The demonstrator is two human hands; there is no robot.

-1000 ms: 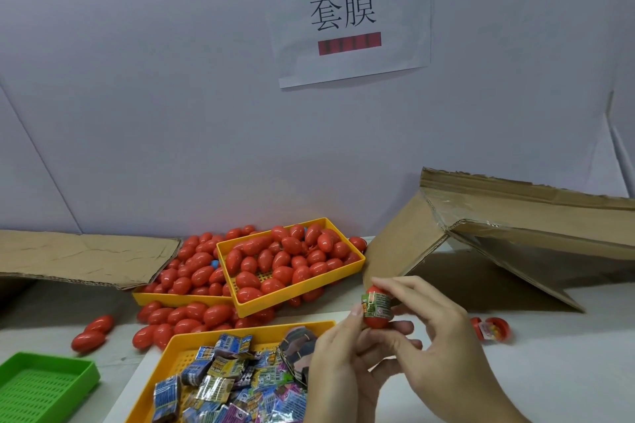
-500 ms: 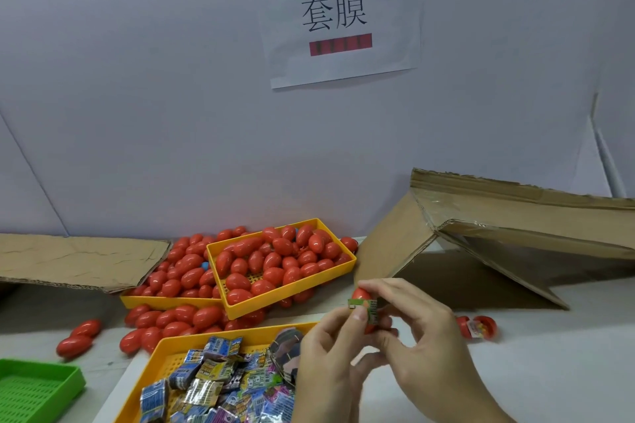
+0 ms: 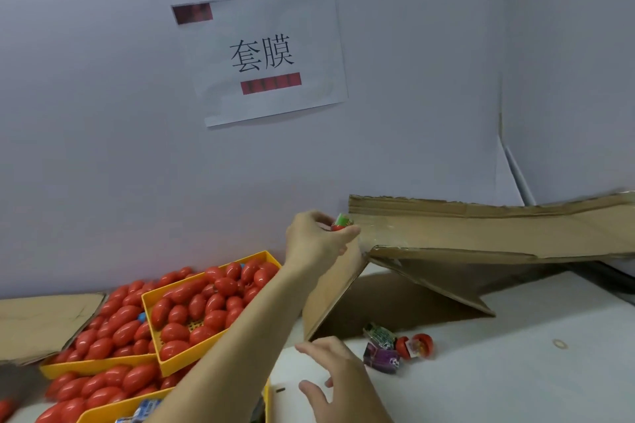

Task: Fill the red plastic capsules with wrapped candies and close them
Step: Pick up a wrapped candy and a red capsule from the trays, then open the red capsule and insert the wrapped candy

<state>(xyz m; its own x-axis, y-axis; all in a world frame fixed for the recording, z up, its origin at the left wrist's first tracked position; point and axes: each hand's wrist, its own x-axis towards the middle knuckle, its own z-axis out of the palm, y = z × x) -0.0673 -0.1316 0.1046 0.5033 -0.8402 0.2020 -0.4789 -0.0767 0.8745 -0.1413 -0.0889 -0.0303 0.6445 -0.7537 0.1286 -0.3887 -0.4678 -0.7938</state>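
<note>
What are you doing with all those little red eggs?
A person is stuffing wrapped candies into red plastic capsules. The left hand is stretched out toward the cardboard box, gripping a red capsule with a green wrapper around it. The right hand hovers open above the table, holding nothing. Near it lie an open capsule and two loose candies. Yellow trays on the left are heaped with more red capsules.

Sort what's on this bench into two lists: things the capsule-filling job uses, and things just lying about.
In use: capsule with candy gripped by left hand; right hand, open; yellow trays of red capsules; loose wrapped candies; open capsule.

Lying about: cardboard box; flat cardboard; wall sign.
</note>
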